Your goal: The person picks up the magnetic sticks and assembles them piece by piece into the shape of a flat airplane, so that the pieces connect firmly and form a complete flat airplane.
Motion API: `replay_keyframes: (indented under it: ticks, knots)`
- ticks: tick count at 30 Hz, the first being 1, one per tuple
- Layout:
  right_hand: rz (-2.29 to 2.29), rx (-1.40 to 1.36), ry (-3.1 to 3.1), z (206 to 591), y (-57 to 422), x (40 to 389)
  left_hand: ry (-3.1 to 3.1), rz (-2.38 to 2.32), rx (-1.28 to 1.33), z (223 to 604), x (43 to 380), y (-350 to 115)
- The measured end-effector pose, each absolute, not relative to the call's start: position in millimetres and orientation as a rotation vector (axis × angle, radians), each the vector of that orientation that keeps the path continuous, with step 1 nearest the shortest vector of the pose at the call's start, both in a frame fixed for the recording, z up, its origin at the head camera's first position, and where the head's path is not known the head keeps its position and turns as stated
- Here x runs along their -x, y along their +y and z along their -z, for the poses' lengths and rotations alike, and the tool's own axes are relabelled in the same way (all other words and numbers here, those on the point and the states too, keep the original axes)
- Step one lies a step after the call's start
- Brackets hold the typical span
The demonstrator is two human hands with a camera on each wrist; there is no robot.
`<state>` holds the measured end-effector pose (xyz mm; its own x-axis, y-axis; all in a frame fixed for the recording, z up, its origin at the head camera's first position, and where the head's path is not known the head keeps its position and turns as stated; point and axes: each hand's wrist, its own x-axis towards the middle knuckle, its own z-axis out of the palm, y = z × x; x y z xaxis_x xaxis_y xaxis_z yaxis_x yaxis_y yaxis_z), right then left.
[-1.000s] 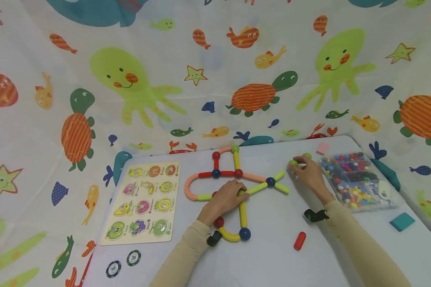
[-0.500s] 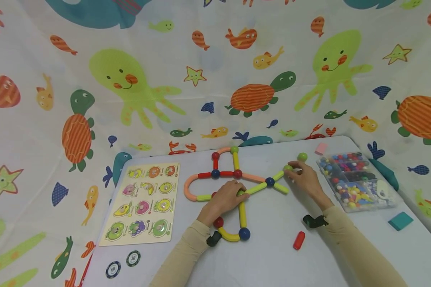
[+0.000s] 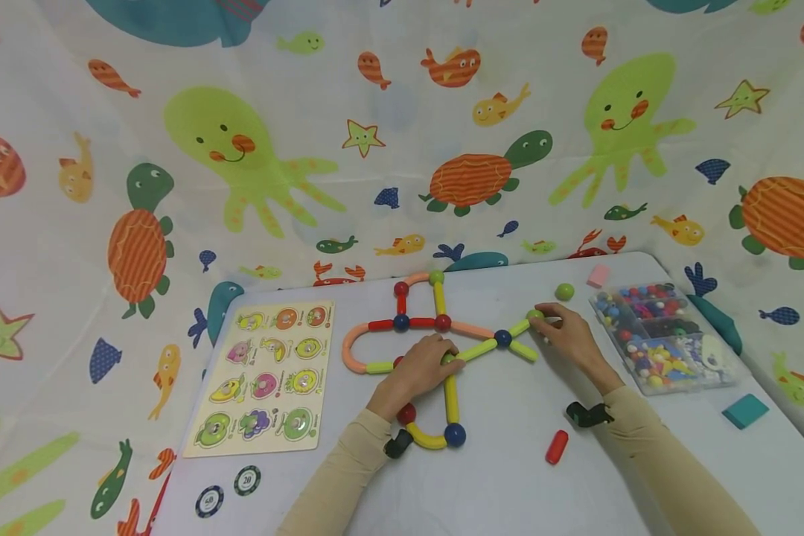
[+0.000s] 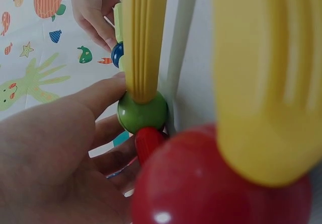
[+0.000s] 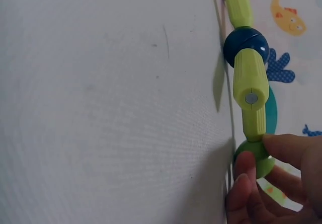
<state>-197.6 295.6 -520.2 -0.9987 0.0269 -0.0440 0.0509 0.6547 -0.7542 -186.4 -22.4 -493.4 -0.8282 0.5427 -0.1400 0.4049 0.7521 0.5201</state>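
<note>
A flat figure of magnetic sticks and balls lies on the table. My left hand point(image 3: 418, 372) grips the green ball point(image 4: 141, 114) at a joint in its middle, thumb on one side and fingers behind. My right hand point(image 3: 572, 339) pinches another green ball point(image 5: 262, 158) between thumb and fingers, right at the tip of the upper yellow-green stick point(image 3: 519, 327). That stick and a lower yellow-green stick point(image 3: 524, 352) fork from a blue ball point(image 3: 502, 339). In the left wrist view a red ball point(image 4: 201, 183) and yellow sticks point(image 4: 143, 38) stand close to the camera.
A loose green ball point(image 3: 564, 291) lies behind my right hand. Right of it stand a compartment box of beads point(image 3: 700, 385), a pink block point(image 3: 599, 276) and a teal block point(image 3: 746, 411). A red stick point(image 3: 557, 447) lies in front. A fruit puzzle board point(image 3: 194, 439) and two chips point(image 3: 247, 481) are left.
My right hand has moved left and slightly forward with the green ball, bringing it to the upper stick's tip. The other green ball stays behind on the table. My left hand keeps its place.
</note>
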Motion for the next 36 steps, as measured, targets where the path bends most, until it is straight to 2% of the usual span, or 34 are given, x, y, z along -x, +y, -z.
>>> replay_keyframes:
  ticks: [13,25,36]
  knots:
    - [1.325,-0.065,2.897,515.6,299.0,200.8,2.664,-0.695,-0.726,494.9,187.5,-21.9]
    - [1.510,-0.326,3.032,505.8,309.7,219.7,2.660,-0.704,-0.739,495.8,188.5,-22.2]
    - [1.466,-0.487,3.004,506.0,318.5,238.1,2.655,-0.710,-0.750,497.6,189.0,-23.8]
